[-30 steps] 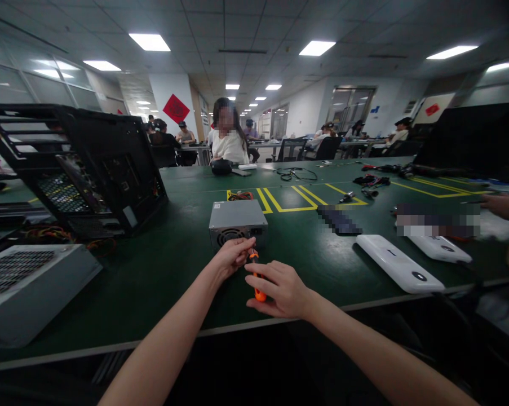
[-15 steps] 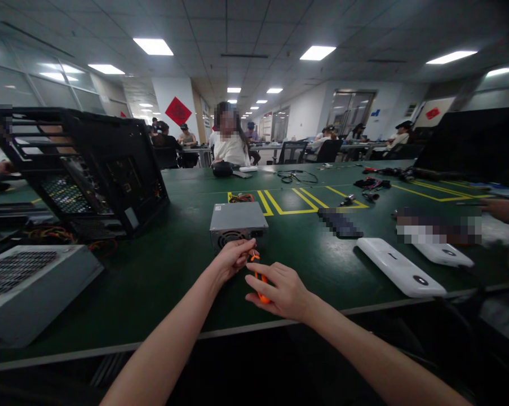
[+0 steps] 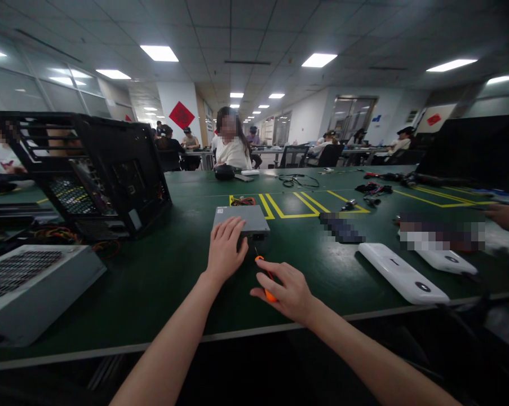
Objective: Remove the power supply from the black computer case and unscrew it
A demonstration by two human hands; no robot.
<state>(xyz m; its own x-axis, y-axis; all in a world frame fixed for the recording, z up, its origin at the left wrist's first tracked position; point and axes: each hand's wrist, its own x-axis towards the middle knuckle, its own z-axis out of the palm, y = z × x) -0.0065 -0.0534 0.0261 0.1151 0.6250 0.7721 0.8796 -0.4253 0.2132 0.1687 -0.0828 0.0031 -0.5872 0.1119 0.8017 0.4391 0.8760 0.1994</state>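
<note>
A grey computer power supply (image 3: 256, 219) sits on the green table in front of me. My left hand (image 3: 226, 248) grips its near left part, fingers over the top and thumb down at the front face. That hand hides the fan side; the power socket at the right still shows. In my right hand (image 3: 286, 290) is a screwdriver (image 3: 270, 294) with an orange handle, held between thumb and fingers. Its thin shaft points away from me toward the power supply, and its tip appears just short of the front face.
A black computer case (image 3: 106, 175) stands at the left, with a second power supply (image 3: 38, 290) before it. Rightward lie a dark pixelated object (image 3: 341, 227) and white devices (image 3: 402, 273). Cables (image 3: 299, 180) lie farther back. Another person's hand (image 3: 508, 217) is at the right edge.
My left hand has left the screwdriver's tip area and moved onto the power supply. My right hand still holds the screwdriver, now slightly farther right. The camera view has shifted a little.
</note>
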